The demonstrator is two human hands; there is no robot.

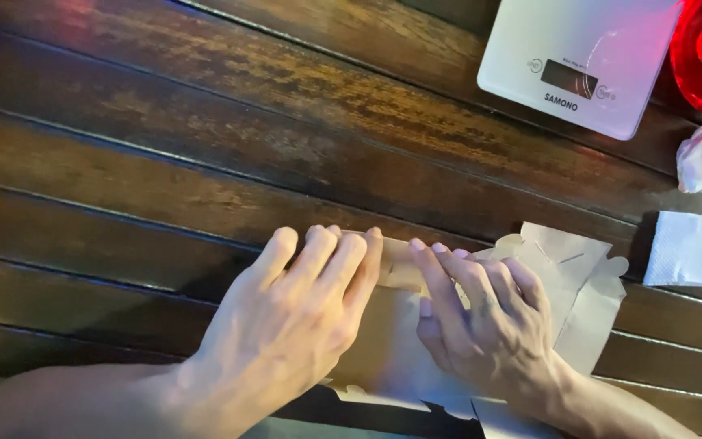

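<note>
Dark, worn wooden planks [164, 162] carry a flat, die-cut cardboard box blank [566, 268], pale brown and matte, its folded edge running left to right just beyond the fingertips. It is pressed down by the left hand [286, 325], fingers together and flat, and the right hand [489, 325], fingers slightly spread. A white kitchen scale [530, 49] lies far right

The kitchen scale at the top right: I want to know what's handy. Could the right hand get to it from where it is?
Probably yes. The right hand presses on the flat cardboard box, and only bare wooden table lies between it and the white scale.
</note>
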